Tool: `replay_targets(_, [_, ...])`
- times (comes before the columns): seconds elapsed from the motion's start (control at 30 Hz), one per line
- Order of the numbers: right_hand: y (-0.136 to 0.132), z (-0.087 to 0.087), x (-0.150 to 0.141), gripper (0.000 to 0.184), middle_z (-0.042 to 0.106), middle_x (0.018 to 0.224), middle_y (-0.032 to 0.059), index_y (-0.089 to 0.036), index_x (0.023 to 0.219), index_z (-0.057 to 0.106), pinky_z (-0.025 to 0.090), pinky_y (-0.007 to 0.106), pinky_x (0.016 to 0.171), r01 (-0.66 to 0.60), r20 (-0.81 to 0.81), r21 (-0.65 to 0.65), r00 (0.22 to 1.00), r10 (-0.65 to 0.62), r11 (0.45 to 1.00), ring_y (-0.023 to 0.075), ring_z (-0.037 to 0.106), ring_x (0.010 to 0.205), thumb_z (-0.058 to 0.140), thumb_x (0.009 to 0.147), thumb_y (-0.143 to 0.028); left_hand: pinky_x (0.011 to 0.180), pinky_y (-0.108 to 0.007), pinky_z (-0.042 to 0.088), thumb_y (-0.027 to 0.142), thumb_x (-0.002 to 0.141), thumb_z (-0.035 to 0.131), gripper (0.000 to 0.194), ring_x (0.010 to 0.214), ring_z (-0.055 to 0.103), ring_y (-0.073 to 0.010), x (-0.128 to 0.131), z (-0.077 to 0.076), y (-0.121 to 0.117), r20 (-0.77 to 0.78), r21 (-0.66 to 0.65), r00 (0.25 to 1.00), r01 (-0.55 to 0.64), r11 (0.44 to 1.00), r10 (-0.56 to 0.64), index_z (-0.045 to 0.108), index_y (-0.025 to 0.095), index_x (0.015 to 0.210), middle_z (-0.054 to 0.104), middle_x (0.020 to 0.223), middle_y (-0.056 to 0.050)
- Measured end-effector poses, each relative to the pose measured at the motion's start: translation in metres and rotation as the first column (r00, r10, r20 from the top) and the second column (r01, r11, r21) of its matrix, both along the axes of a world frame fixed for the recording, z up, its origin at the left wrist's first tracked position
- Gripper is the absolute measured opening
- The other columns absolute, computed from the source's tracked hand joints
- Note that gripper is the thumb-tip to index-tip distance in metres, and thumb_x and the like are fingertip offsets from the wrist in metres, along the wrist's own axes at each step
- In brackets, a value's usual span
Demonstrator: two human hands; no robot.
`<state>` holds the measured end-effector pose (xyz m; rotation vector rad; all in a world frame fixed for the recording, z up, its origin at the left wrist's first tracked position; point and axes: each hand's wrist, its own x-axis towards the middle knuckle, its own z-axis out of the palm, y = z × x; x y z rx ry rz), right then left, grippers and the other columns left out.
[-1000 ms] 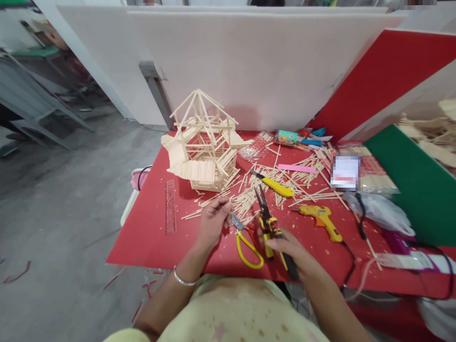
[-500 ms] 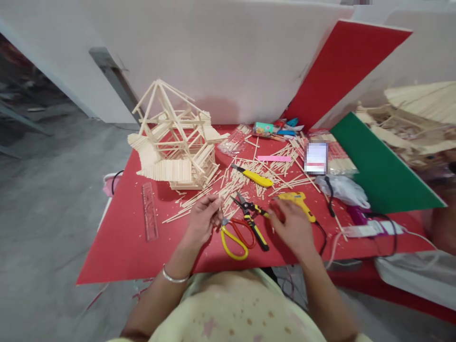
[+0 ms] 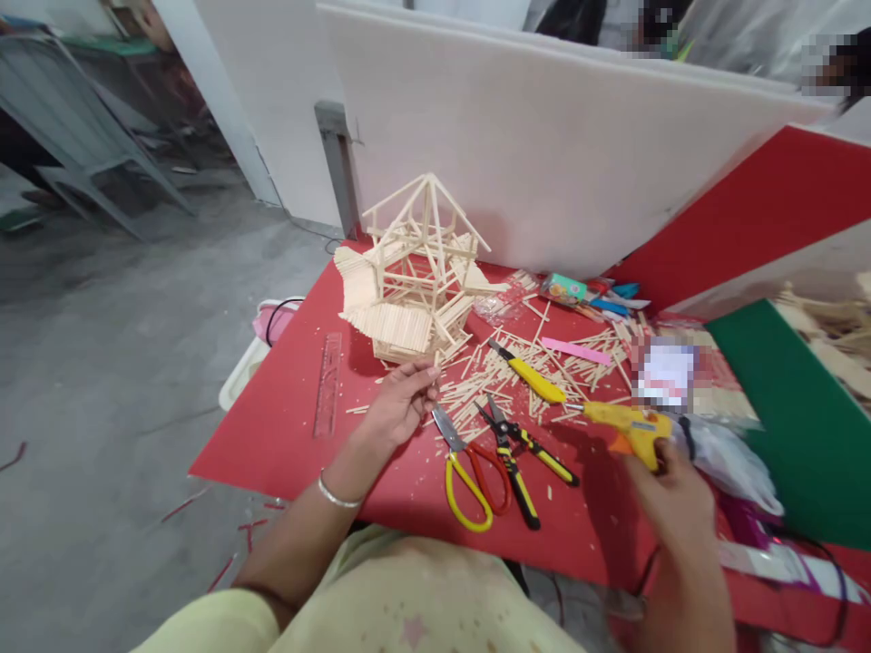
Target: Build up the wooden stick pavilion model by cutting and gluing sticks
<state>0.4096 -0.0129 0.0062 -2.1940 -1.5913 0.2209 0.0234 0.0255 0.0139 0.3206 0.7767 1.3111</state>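
My right hand (image 3: 673,490) is closed around the handle of a yellow glue gun (image 3: 630,426), which is raised off the table with its nozzle toward the left. My left hand (image 3: 406,404) pinches a short wooden stick (image 3: 436,361) between thumb and fingertips, just in front of a model house (image 3: 408,272) built of thin sticks. Below the left hand lie scissors (image 3: 466,462) with one yellow and one red handle. Beside them, black and yellow cutting pliers (image 3: 513,453) rest with handles spread. A yellow utility knife (image 3: 534,376) lies across loose sticks (image 3: 476,381).
A clear ruler (image 3: 327,385) lies at the left on the red tabletop (image 3: 272,453). Toward the right are a pink strip (image 3: 577,351), a phone (image 3: 665,374), a plastic bag (image 3: 735,462) and a green board (image 3: 796,408). White panels (image 3: 544,154) stand behind.
My right hand has put the pliers down on the table and picked up the glue gun. The left hand keeps its pinch near the model. The camera view has swung about.
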Motion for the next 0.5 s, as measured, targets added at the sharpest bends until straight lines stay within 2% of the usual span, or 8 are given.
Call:
replay_targets(0.07, [0.003, 0.024, -0.023, 0.039, 0.064, 0.085, 0.0012, -0.023, 0.098, 0.063, 0.042, 0.031, 0.064, 0.027, -0.114, 0.018, 0.993, -0.024, 0.999, 0.0196, 0.057, 0.071, 0.062, 0.072, -0.052, 0.042, -0.012, 0.040, 0.019, 0.064, 0.088, 0.034, 0.051, 0.055, -0.0047, -0.003, 0.003, 0.006, 0.007, 0.010, 1.000, -0.011, 1.000, 0.011, 0.061, 0.013, 0.084, 0.062, 0.065, 0.003])
replay_targets(0.13, [0.007, 0.044, -0.045, 0.036, 0.062, 0.084, 0.0000, -0.023, 0.095, 0.061, 0.042, 0.031, 0.064, -0.027, -0.238, 0.058, 0.970, 0.040, 0.998, 0.0191, 0.057, 0.073, 0.062, 0.069, -0.047, 0.041, -0.012, 0.040, 0.019, 0.063, 0.088, 0.033, 0.051, 0.056, -0.0049, -0.007, 0.004, 0.011, -0.003, 0.005, 1.000, -0.026, 1.000, 0.026, 0.059, 0.013, 0.077, 0.064, 0.067, 0.001])
replay_targets(0.3, [0.021, 0.072, -0.085, 0.031, 0.058, 0.085, -0.0001, -0.022, 0.094, 0.058, 0.043, 0.029, 0.065, -0.208, -0.475, 0.133, 0.845, 0.246, 0.969, 0.0172, 0.053, 0.076, 0.063, 0.069, -0.040, 0.043, -0.014, 0.043, 0.019, 0.063, 0.087, 0.029, 0.051, 0.056, -0.0053, -0.014, 0.004, 0.021, -0.037, 0.007, 0.999, 0.017, 1.000, -0.017, 0.062, 0.010, 0.075, 0.064, 0.063, 0.000])
replay_targets(0.37, [0.027, 0.081, -0.096, 0.030, 0.056, 0.083, -0.0005, -0.023, 0.092, 0.056, 0.042, 0.028, 0.063, -0.291, -0.466, 0.164, 0.819, 0.334, 0.942, 0.0165, 0.051, 0.074, 0.064, 0.072, -0.043, 0.043, -0.014, 0.043, 0.019, 0.063, 0.087, 0.028, 0.050, 0.056, -0.0053, -0.016, 0.004, 0.024, -0.036, 0.019, 0.999, 0.018, 1.000, -0.017, 0.065, 0.009, 0.077, 0.064, 0.064, -0.001])
replay_targets(0.5, [0.037, 0.099, -0.118, 0.032, 0.043, 0.071, -0.0047, -0.024, 0.079, 0.047, 0.033, 0.027, 0.054, -0.397, -0.295, 0.186, 0.850, 0.436, 0.899, 0.0123, 0.040, 0.061, 0.066, 0.075, -0.049, 0.041, -0.014, 0.041, 0.018, 0.066, 0.085, 0.024, 0.050, 0.056, -0.0051, -0.018, 0.006, 0.029, -0.028, 0.021, 1.000, 0.008, 1.000, -0.007, 0.066, 0.009, 0.078, 0.065, 0.066, -0.002])
